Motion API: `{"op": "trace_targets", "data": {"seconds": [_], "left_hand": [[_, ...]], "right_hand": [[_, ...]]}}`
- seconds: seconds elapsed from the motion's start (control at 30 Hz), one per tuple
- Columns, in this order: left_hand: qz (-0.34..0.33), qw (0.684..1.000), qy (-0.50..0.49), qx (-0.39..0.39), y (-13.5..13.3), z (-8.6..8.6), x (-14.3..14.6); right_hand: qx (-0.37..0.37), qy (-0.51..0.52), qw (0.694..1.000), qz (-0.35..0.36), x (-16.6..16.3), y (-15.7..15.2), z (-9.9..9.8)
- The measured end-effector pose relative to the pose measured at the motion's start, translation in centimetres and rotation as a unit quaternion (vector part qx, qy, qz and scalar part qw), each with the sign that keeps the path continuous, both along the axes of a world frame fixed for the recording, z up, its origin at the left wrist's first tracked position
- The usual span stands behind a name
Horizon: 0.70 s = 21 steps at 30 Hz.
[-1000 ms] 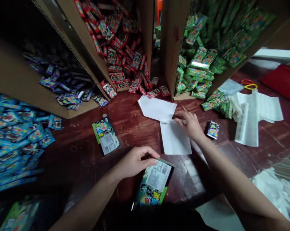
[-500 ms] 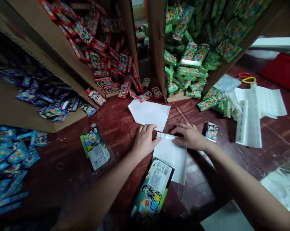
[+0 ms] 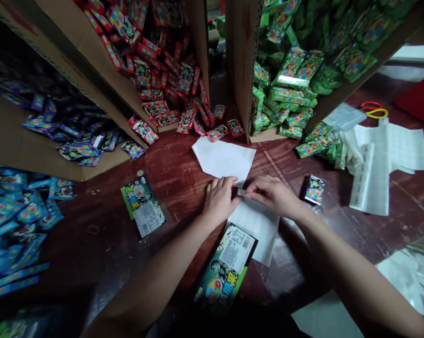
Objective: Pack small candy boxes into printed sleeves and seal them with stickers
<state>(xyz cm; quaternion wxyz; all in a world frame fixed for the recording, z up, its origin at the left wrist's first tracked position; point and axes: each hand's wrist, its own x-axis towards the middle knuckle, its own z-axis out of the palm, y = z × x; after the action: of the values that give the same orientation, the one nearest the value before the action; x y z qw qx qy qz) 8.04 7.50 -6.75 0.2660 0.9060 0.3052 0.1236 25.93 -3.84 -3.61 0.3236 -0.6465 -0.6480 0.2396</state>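
My left hand (image 3: 219, 199) and my right hand (image 3: 273, 195) meet at the top edge of a clear plastic bag (image 3: 256, 229) that lies flat on the dark red table (image 3: 183, 178). Both pinch the bag's folded flap between fingertips. A green printed packet with a white barcode label (image 3: 227, 267) lies just below the bag, near me. A second green packet with a barcode label (image 3: 143, 211) rests to the left of my left hand. A white paper sheet (image 3: 224, 158) lies just beyond my fingers.
Tilted cardboard boxes hold small candy packs: purple (image 3: 74, 136) at left, red (image 3: 162, 84) in the middle, green (image 3: 292, 89) at right. Blue packs (image 3: 14, 220) pile at far left. A single small pack (image 3: 314, 188), label sheets (image 3: 388, 159) and scissors (image 3: 373, 110) lie to the right.
My left hand left the green packet near me and came up to the bag's top edge. Both hands have closed in together on the flap, folding it.
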Motion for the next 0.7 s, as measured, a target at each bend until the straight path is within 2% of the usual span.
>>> {"op": "trace_targets", "data": {"seconds": [0.13, 0.2, 0.27, 0.3, 0.37, 0.43, 0.57, 0.63, 0.7], "left_hand": [[-0.005, 0.996, -0.088, -0.005, -1.1, 1.3, -2.1], [-0.075, 0.993, -0.089, -0.031, -2.0, 2.0, -4.0], [-0.145, 0.985, -0.049, -0.073, -2.8, 2.7, -5.8], [-0.156, 0.983, -0.033, -0.093, -3.0, 3.0, -6.5], [-0.136, 0.981, -0.029, -0.136, -3.2, 3.5, -7.8], [-0.108, 0.969, -0.051, -0.216, -3.1, 4.1, -8.7], [-0.053, 0.89, -0.138, -0.431, -3.3, 4.6, -10.4], [-0.024, 0.868, -0.178, -0.463, -3.6, 4.4, -11.3], [-0.009, 0.872, -0.203, -0.445, -4.0, 3.9, -12.2]], "right_hand": [[0.005, 0.158, 0.985, -0.074, -0.2, -2.9, 2.9], [-0.022, 0.228, 0.97, -0.083, -0.5, -4.1, 3.6], [-0.049, 0.275, 0.958, -0.059, -1.3, -5.0, 3.4], [-0.059, 0.287, 0.955, -0.049, -1.9, -5.4, 3.0], [-0.068, 0.293, 0.952, -0.051, -3.6, -6.1, 2.1], [-0.068, 0.304, 0.948, -0.069, -5.6, -6.6, 1.2], [-0.054, 0.369, 0.923, -0.099, -9.3, -6.9, 0.3], [-0.026, 0.378, 0.919, -0.113, -10.8, -6.8, 0.1], [0.012, 0.355, 0.925, -0.132, -12.4, -7.1, -0.1]]}}
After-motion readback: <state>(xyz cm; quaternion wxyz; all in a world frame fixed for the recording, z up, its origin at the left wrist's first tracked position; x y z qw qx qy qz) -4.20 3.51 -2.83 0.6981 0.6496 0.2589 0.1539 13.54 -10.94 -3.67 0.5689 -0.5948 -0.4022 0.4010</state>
